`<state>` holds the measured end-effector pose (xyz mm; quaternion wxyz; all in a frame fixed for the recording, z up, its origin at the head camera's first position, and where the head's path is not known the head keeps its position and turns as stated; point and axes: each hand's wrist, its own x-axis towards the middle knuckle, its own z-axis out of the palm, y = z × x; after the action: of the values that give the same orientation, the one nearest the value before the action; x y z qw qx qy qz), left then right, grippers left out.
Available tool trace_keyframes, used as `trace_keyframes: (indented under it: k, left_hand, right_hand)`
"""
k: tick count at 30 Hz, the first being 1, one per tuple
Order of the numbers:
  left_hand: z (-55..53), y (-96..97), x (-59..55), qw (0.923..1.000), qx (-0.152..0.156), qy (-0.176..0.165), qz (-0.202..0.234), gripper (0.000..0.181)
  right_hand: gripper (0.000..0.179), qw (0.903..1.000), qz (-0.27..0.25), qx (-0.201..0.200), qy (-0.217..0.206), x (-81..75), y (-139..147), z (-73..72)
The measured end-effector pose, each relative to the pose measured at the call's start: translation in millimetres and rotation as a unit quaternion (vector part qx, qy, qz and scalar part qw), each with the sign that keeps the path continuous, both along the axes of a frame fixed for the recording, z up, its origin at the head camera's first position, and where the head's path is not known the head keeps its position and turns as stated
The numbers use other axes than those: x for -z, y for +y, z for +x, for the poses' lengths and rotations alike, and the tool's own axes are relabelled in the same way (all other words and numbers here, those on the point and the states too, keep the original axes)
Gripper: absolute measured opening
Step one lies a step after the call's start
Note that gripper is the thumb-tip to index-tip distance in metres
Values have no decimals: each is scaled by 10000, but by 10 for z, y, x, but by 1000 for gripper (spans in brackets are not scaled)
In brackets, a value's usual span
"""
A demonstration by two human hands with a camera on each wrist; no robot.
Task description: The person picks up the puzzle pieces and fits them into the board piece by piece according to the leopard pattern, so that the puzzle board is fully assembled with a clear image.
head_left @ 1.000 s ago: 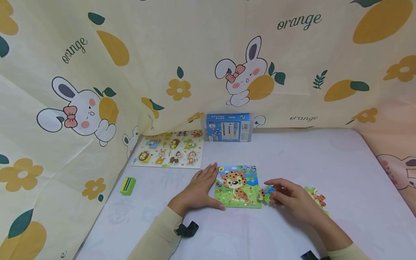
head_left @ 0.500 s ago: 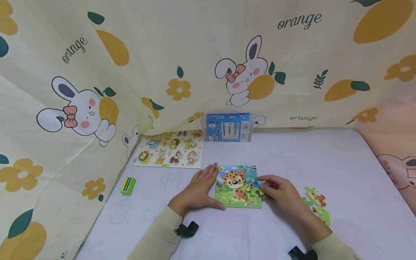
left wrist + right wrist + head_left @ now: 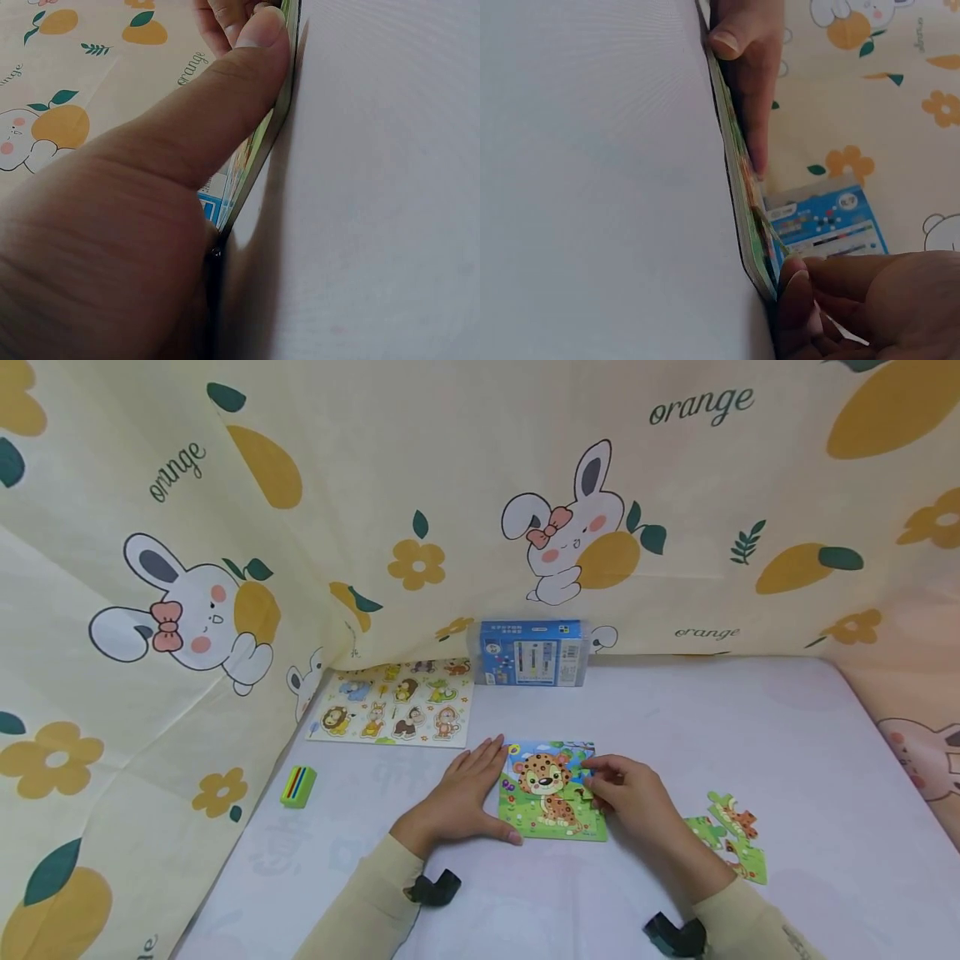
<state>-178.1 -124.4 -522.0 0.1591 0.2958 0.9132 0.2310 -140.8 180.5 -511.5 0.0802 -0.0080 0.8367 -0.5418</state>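
Note:
A square leopard jigsaw puzzle [image 3: 551, 828] lies on the table in front of the person. The left hand [image 3: 459, 797] rests along its left side, fingers straight toward the back and thumb [image 3: 240, 67] spread along the front edge. At the puzzle's right side, the right hand [image 3: 636, 797] pinches a puzzle piece [image 3: 774, 234] between thumb and fingers. In the right wrist view this piece is tilted, with one edge down at the board's surface. Fingertips cover part of the piece in the head view.
Several loose puzzle pieces [image 3: 738, 835] lie right of the right forearm. A sheet of animal pictures [image 3: 390, 733] lies at the back left, beside a blue box [image 3: 532, 653] standing near the patterned cloth. A small green block with coloured stripes [image 3: 298, 787] sits at the left.
The right hand has moved left, bringing the pinched puzzle piece from beside the puzzle onto its right part. The left hand stays at the puzzle's left side. The head view has shifted slightly.

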Motion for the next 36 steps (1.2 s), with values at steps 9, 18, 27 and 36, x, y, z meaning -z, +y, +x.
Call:
trace_keyframes:
  k: [9, 18, 27, 36]
  left_hand:
    - [-6, 0, 4, 10000, 9, 9, -13, 144]
    - [-9, -6, 29, 10000, 5, 38, 0, 145]
    - [-9, 1, 20, 10000, 19, 48, -58, 144]
    - [-10, 13, 29, 9998, -6, 63, -176, 144]
  right_hand:
    - [30, 9994, 326, 79, 10, -41, 44, 14]
    - [32, 9989, 274, 55, 387, -39, 185, 28]
    - [43, 9951, -308, -123, 928, -148, 477, 127]
    - [45, 9838, -1158, -500, 1273, -185, 1024, 241]
